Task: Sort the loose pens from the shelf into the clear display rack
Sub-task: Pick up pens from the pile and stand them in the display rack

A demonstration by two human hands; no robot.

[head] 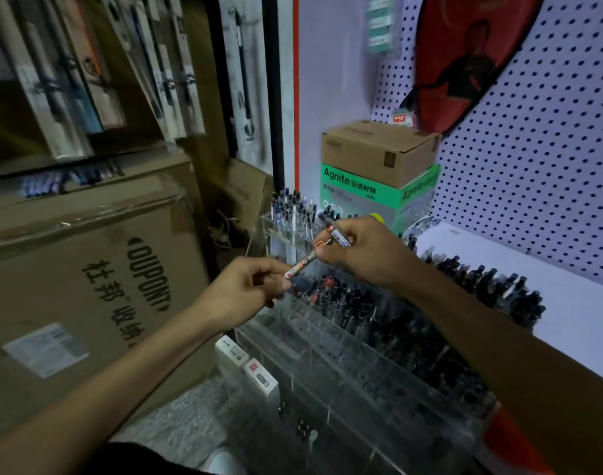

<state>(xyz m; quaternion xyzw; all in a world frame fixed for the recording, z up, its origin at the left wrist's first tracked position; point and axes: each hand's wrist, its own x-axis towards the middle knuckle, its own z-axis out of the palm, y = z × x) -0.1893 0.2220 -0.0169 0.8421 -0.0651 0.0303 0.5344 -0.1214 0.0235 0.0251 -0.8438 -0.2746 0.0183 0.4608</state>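
My left hand (255,286) pinches the lower end of a red-labelled pen (301,265). My right hand (365,252) pinches that pen's upper end and also grips a second, black-tipped pen (334,233) that points up and left. Both hands hover over the clear display rack (344,358), whose stepped compartments hold several dark pens. A smaller clear stand (286,231) with several upright pens sits behind the hands. More loose dark pens (491,282) lie in a row on the white shelf (574,320).
Large cardboard boxes (87,286) crowd the left side. A brown carton (378,152) sits on a green box (378,197) at the back. A pegboard wall (533,166) rises on the right. Two small white boxes (248,368) stand by the rack's left end.
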